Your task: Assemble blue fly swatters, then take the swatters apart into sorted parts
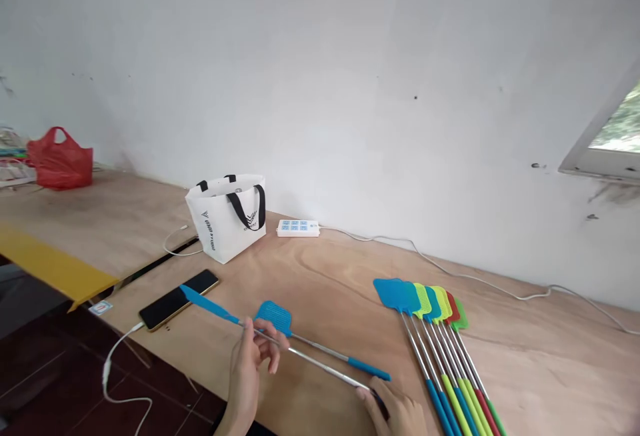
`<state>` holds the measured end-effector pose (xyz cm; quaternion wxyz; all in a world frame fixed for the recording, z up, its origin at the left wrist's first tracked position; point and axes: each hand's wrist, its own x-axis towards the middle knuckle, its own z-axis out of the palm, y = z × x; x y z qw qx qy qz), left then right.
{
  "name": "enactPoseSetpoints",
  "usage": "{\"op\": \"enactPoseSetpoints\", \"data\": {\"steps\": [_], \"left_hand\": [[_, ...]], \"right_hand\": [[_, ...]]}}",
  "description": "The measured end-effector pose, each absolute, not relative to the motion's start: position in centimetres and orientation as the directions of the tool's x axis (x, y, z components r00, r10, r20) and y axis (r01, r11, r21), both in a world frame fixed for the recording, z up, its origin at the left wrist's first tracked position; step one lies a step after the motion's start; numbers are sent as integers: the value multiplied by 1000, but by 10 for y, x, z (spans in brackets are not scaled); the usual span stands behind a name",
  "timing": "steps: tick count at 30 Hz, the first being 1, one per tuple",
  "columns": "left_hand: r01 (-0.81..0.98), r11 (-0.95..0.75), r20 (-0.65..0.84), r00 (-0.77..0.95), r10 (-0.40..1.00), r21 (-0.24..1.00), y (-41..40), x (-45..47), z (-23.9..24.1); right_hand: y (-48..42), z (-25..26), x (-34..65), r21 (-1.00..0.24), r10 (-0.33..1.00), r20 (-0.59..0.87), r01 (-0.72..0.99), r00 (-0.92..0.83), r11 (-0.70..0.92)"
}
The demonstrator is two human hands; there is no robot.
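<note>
A white-painted wall [320, 76] fills the upper half of the view, with a window corner [607, 136] at far right. Below it runs a long pale plywood tabletop [350, 276].

On the table stand a white tote bag with black handles [227, 215], a white power strip with blue sockets [298, 228] and, far left, a red plastic bag [60, 158]. A fanned row of coloured plastic fly swatters with metal shafts [440, 343] lies at right, heads aligned. A black smartphone [179, 299] lies charging near the front edge.

Near the front edge, the left hand [253, 363] pinches the thin extended metal shaft of a blue telescopic fly swatter [210, 306], fingers closed narrowly around it. The right hand [395, 409] grips its handle end, fingers wrapped, so the shaft is stretched between both hands above the table. A second blue fly swatter [300, 333] lies just behind.
</note>
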<state>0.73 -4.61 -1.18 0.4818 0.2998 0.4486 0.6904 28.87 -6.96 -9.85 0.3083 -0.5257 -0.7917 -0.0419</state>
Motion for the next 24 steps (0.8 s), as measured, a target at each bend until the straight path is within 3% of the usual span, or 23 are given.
{"op": "enactPoseSetpoints", "data": {"steps": [7, 15, 19, 24], "left_hand": [[-217, -122, 41, -345, 938, 969, -19, 1, -14], [-317, -92, 14, -242, 970, 944, 13, 10, -38], [-282, -32, 13, -66, 998, 959, 0, 38, -49], [-201, 38, 9, 229, 973, 979, -26, 71, -62]], "right_hand": [[-71, -94, 279, -218, 816, 541, 904, -202, 368], [-73, -89, 269, -117, 876, 467, 973, -121, 197], [-69, -82, 253, -105, 872, 463, 967, -159, 233], [-64, -72, 227, -246, 862, 481, 918, -162, 310]]}}
